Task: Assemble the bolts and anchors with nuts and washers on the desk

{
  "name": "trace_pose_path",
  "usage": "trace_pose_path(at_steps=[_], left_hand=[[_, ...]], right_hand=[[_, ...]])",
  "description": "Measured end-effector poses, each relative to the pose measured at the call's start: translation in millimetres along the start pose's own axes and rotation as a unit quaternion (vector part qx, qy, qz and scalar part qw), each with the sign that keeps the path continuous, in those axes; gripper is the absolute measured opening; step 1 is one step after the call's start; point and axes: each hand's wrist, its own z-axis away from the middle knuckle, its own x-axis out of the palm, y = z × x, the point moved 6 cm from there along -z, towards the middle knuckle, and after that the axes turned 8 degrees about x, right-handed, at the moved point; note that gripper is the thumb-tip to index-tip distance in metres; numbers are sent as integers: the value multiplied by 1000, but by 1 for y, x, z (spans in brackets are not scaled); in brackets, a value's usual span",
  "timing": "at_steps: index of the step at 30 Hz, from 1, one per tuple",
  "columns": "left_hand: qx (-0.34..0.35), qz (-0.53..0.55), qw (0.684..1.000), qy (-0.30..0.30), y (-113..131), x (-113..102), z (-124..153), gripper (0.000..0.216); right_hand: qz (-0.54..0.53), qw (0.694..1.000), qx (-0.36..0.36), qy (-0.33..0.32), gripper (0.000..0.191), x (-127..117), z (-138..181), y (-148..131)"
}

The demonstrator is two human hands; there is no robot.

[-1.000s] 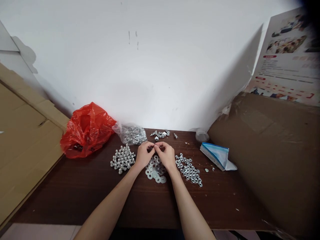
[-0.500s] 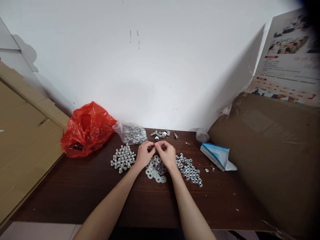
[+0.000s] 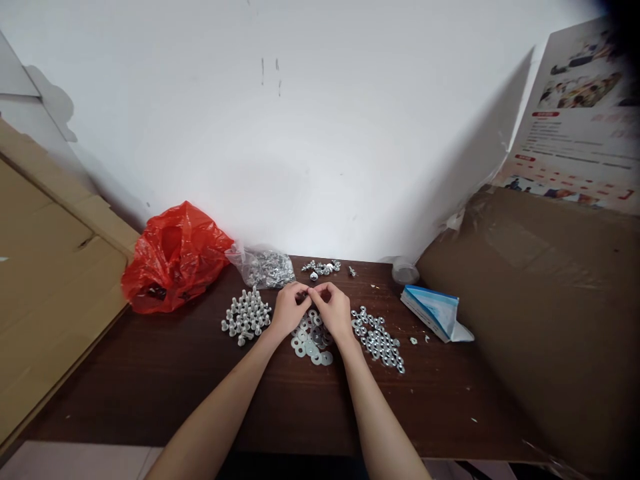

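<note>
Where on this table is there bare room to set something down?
Mostly bare tabletop: front left, between the cardboard and left forearm; front right, between the right forearm and brown box, with tiny scraps. The middle is crowded: bolts, washers and nuts around the left hand and right hand, a clear bag behind.

A red plastic bag (image 3: 180,260) lies on the left of the desk (image 3: 125,377). On the right, a blue and white packet (image 3: 433,313) is near a clear container (image 3: 404,272). Brown cardboard (image 3: 55,280) stands at far left, a printed sheet (image 3: 565,137) at upper right, a white wall (image 3: 320,147) behind.
</note>
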Motion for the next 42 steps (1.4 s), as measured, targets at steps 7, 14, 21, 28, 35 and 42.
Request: trace_pose_path(at_steps=[7, 14, 21, 28, 35, 42], left_hand=[[-7, 13, 1000, -4, 1, -1, -1, 9], [-1, 6, 1000, 3, -1, 0, 0, 8], [10, 2, 1000, -1, 0, 0, 0, 8], [15, -1, 1000, -4, 2, 0, -1, 7], [10, -6, 1000, -10, 3, 0, -1, 8], [0, -4, 1000, -3, 0, 0, 0, 9]], right_hand=[[-37, 999, -8, -10, 30, 0, 0, -4], [-40, 999, -3, -12, 24, 3, -3, 0], [-18, 1000, 7, -8, 26, 0, -2, 2], [17, 999, 31, -4, 32, 1, -3, 4], [-9, 1000, 26, -9, 29, 2, -3, 6], [-79, 995, 39, -42, 26, 7, -6, 12]])
